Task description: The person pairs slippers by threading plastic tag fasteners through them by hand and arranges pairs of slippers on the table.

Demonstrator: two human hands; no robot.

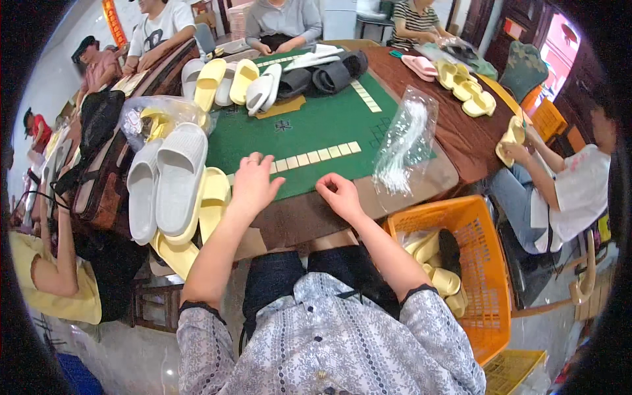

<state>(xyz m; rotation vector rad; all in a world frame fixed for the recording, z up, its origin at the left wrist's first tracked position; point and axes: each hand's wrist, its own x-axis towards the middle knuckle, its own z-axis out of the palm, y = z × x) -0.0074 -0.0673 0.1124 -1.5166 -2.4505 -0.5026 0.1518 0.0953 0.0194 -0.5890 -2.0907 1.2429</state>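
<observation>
My left hand (253,183) is over the near edge of a green printed mat (316,131), fingers stretched and apart, holding nothing. It lies by the left end of a row of pale tiles printed on the mat. To its right, my right hand (338,195) has thumb and fingertips pinched together at the mat's near edge; whatever they hold, if anything, is too small to make out. Left of my left hand, a pair of grey slippers (179,176) lies on top of yellow slippers (214,199). A transparent bag of white strips (407,141) rests right of my right hand.
An orange plastic basket (488,263) holding yellow and dark slippers stands at my right. Across the mat lie grey, yellow and black slippers (330,78). Several people sit around the table; one at right holds a yellow slipper (511,139). A dark bag (100,125) lies at left.
</observation>
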